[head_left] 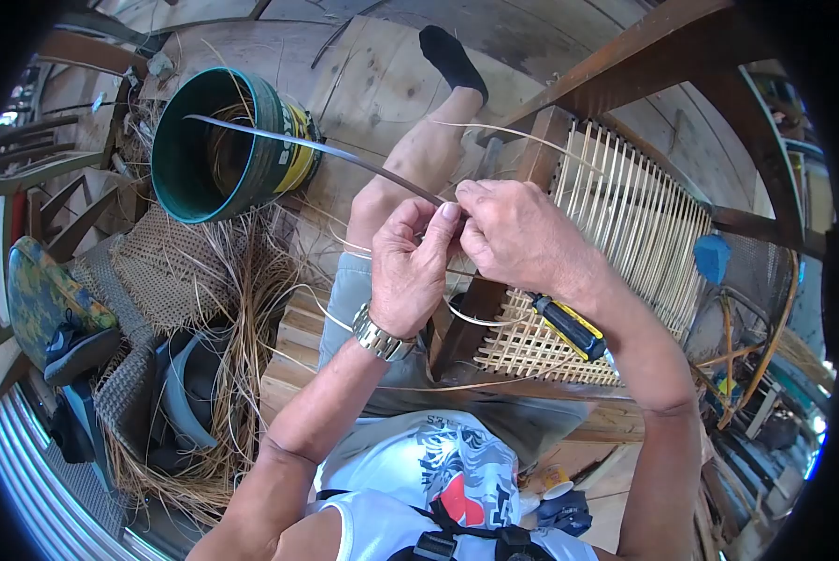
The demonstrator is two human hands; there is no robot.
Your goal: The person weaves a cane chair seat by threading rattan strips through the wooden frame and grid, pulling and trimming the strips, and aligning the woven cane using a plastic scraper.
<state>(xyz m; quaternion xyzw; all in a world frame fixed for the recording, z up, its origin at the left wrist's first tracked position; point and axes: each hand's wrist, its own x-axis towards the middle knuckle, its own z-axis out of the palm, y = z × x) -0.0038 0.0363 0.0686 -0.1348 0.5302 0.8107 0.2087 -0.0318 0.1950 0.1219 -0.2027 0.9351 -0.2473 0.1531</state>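
Note:
My left hand (410, 257), with a metal watch on the wrist, pinches a long, thin cane strip (344, 155) between thumb and fingers. The strip runs up and left, shining bluish, with its far end over the bucket's opening. Against the left fingertips, my right hand (522, 229) is closed on the same strip; its fingertips are partly hidden. Below the right hand is a wooden chair seat (639, 196) strung with pale cane strands, its near part woven in a grid (541, 341). A black-and-yellow screwdriver (569, 327) rests on that weave, under my right forearm.
A green bucket (265, 173) holding cane stands at the upper left. Loose cane strands (256, 346) pile below it, beside a woven cane sheet (172, 266) and a shoe (81, 351). My outstretched leg (419, 154) lies between bucket and chair. A blue object (712, 258) sits near the chair's right side.

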